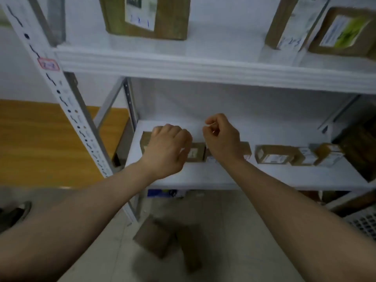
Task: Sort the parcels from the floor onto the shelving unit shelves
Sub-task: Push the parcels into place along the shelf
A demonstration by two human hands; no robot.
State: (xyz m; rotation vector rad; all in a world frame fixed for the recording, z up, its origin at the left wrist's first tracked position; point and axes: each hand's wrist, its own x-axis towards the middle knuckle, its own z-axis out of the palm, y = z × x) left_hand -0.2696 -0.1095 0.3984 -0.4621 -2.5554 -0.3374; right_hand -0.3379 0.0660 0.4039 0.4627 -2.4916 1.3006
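Observation:
Both my hands reach over the lower white shelf [264, 178] of the shelving unit. My left hand [168, 148] has its fingers curled over a small brown parcel [146, 140] at the shelf's left end; whether it grips the parcel is hidden. My right hand [222, 137] hovers above the shelf in a loose fist with nothing seen in it. A row of small labelled parcels stands along the shelf, including one [196, 152] between my hands and another [273, 154] to the right. Two brown parcels [156, 238] lie blurred on the floor below.
The upper shelf [203, 66] carries larger brown parcels [146, 17], [343, 31]. A perforated white upright [61, 94] slants down the left side. A wooden surface [30, 139] lies to the left and a grey slotted crate [364, 222] at the lower right.

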